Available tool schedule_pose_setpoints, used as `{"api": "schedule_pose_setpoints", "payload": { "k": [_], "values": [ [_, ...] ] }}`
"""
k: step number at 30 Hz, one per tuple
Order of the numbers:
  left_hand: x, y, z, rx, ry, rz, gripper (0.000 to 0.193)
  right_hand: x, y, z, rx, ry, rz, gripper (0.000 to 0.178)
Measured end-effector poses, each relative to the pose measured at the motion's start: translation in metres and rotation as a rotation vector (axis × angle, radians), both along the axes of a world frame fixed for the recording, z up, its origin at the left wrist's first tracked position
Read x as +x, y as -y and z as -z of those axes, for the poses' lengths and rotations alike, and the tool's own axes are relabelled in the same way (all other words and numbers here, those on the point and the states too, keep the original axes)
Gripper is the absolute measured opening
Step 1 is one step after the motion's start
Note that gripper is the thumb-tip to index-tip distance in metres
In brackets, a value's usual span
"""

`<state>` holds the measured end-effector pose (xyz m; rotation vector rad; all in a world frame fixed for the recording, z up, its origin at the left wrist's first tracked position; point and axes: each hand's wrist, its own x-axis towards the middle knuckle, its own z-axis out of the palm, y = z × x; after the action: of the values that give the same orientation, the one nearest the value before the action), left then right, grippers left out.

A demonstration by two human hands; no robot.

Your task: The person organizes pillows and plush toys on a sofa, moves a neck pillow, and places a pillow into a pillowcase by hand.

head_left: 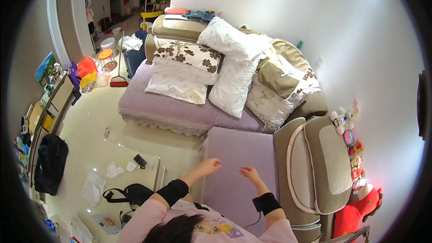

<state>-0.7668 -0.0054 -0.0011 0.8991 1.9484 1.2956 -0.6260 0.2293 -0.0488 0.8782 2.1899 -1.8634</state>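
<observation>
Both of my hands hang in the air over the near lilac quilted sofa seat (243, 148), a short gap between them. My left hand (211, 165) points inward with loosely bent fingers, and nothing shows in it. Facing it, my right hand (248, 171) has its fingers slightly apart and also holds nothing. A black band wraps my left arm (173, 192), and another black band (268, 204) with a thin cable circles my right one. Neither hand appears to touch the seat cover below.
White pillows (231, 81) and brown cushions (279, 74) pile on the far sofa. Soft toys (351, 139) line the right backrest, with a red plush toy (360, 211) nearer. At left, a table (148, 166) bears a black bag (135, 194) and crumpled tissues (114, 169). A broom (119, 82) stands beyond.
</observation>
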Motion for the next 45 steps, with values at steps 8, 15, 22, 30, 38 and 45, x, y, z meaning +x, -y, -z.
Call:
{"api": "schedule_pose_setpoints", "payload": {
  "k": [8,15,22,30,38,45],
  "values": [
    [-0.123,-0.05,0.002,0.043,-0.037,0.01,0.031,-0.129,-0.053,-0.018,-0.007,-0.016,0.008,0.032],
    [-0.205,-0.063,0.006,-0.062,0.086,-0.129,0.026,-0.197,-0.087,0.0,-0.009,0.05,0.062,0.031],
    [-0.285,-0.066,0.043,-0.007,0.012,-0.187,0.027,-0.263,-0.132,0.023,-0.19,0.181,-0.042,0.028],
    [-0.367,-0.084,0.008,-0.137,-0.065,-0.32,0.027,-0.388,-0.223,0.006,-0.133,-0.062,0.051,0.026],
    [-0.418,-0.089,0.027,-0.097,-0.019,-0.369,0.025,-0.498,-0.264,-0.039,-0.103,-0.155,0.128,0.031],
    [-0.482,-0.119,0.007,-0.144,0.0,-0.378,0.026,-0.54,-0.301,-0.049,0.004,-0.215,0.266,0.046]
  ]
}}
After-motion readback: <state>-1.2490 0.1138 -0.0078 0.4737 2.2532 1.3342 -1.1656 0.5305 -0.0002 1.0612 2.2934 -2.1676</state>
